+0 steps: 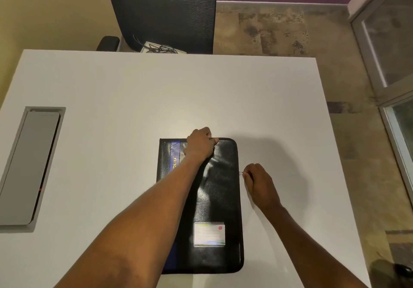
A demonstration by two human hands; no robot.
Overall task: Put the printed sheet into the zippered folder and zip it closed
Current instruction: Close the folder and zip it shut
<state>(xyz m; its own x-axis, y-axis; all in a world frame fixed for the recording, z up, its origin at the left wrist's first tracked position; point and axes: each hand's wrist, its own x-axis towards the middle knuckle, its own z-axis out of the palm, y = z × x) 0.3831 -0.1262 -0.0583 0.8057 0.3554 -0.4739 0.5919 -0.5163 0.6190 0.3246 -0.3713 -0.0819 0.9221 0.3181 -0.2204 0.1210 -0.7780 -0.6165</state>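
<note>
A black zippered folder [220, 198] with a blue stripe and a small label card lies flat and closed on the white table [125, 100]. My left hand [200, 143] grips the folder's far edge, fingers curled over it. At the middle of the folder's right edge, my right hand [259, 180] pinches the small silver zipper pull [241, 173]. The printed sheet is not visible.
A grey cable hatch [29, 164] is set into the table at the left. A black mesh chair [165, 10] stands beyond the far edge, with cables below it. The table's right edge drops to a mottled floor, with a glass door frame [380, 64] at the far right.
</note>
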